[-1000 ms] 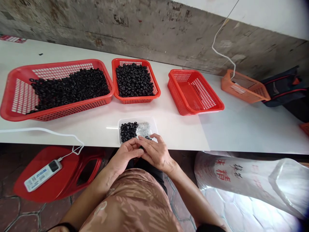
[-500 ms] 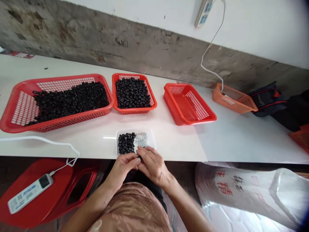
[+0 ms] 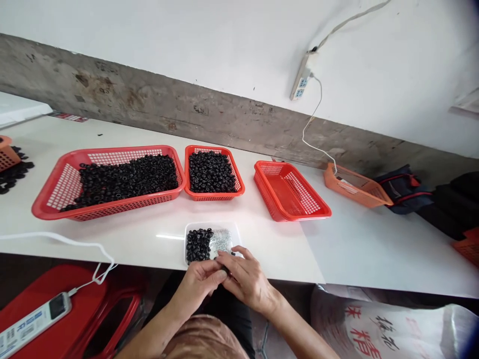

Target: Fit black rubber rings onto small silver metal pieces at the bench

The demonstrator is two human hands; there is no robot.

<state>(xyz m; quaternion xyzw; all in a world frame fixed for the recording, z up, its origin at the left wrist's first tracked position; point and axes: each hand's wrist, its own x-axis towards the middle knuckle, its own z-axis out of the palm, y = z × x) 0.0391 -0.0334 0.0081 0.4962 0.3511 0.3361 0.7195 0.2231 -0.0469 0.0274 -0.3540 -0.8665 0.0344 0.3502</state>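
My left hand (image 3: pixel 204 283) and my right hand (image 3: pixel 247 278) meet at the table's front edge. Between the left thumb and fingers is a small black ring-like part (image 3: pixel 225 269), mostly covered; the right fingers press against it from the other side. Just beyond the fingertips sits a clear plastic tray (image 3: pixel 236 230). Its left half holds a heap of black ring-like parts (image 3: pixel 199 244), and small shiny clear or metallic pieces (image 3: pixel 221 240) lie on its right. My right hand overlaps the tray's near right corner.
Red baskets of black parts, one long (image 3: pixel 52 192) and one small (image 3: pixel 239 189), stand behind the tray. Further right are a red basket (image 3: pixel 288 194) and an orange basket (image 3: pixel 359 192). A white power strip (image 3: pixel 35 324) rests on a red stool (image 3: pixel 86 294); a printed sack (image 3: pixel 337 319) stands below right.
The view has tilted up, so the table and baskets sit lower in the picture. Both hands stay together at the black part, the right fingers slightly shifted.
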